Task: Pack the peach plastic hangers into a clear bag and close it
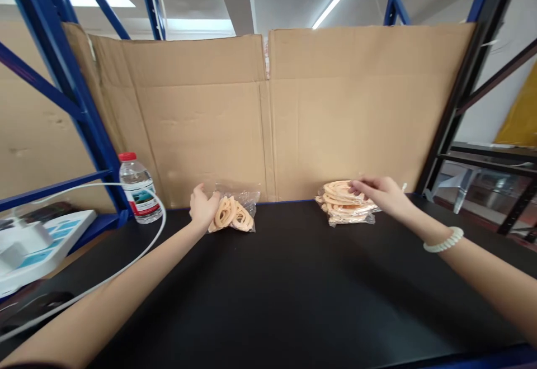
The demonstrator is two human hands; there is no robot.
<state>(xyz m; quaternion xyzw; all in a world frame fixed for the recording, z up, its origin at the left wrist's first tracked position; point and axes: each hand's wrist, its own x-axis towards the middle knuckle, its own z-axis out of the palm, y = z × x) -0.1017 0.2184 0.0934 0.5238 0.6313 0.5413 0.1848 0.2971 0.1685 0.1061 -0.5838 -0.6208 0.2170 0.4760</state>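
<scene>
My left hand (203,208) is at the left end of a clear plastic bag (248,197) that holds peach-coloured rings (226,212), perhaps bands. The thumb lies along the bag's edge, and the hand hides that end of it. Farther right, similar bags of peach-coloured rings (342,204) lie in a small stack on the black tabletop (277,291). The fingertips of my right hand (380,191) pinch at the upper right of this stack, on the top bag. A pale beaded bracelet (443,240) circles my right wrist.
A cardboard panel (201,128) stands along the back, between blue posts (90,117) and a dark post (451,100). At left are a water bottle (140,190) with a red cap, a power strip (50,251) and a white cable (142,254) crossing near my left forearm.
</scene>
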